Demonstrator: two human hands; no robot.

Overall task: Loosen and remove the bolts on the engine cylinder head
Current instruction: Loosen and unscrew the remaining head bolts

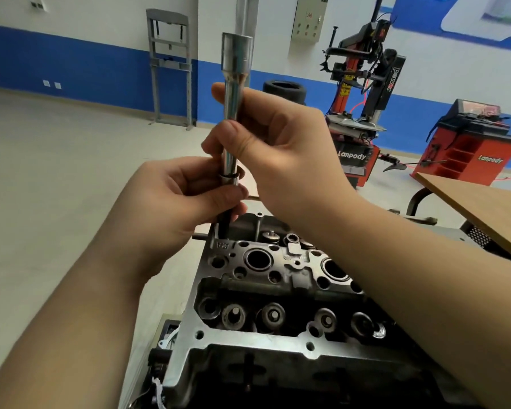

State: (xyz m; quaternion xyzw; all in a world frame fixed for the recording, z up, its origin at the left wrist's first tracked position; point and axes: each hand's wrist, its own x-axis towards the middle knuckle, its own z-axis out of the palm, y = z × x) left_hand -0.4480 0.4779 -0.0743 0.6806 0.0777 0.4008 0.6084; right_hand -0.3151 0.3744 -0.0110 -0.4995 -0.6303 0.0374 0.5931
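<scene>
You can read "Lanpody" on the base of the red tyre changer (355,160) and again on the red balancer cabinet (489,158). "Power" runs up the tyre changer's black column (393,81).

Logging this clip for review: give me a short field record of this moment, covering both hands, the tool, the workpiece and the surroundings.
left hand: left hand pinches the lower end of the extension bar
right hand: right hand grips the bar's middle
tool: chrome extension bar, upright, wide drive end on top
tool tip: dark bit reaches the far left corner of the cylinder head
bolt: hidden under the fingers, cannot tell if loosened
background: red tyre changer, wooden table
</scene>
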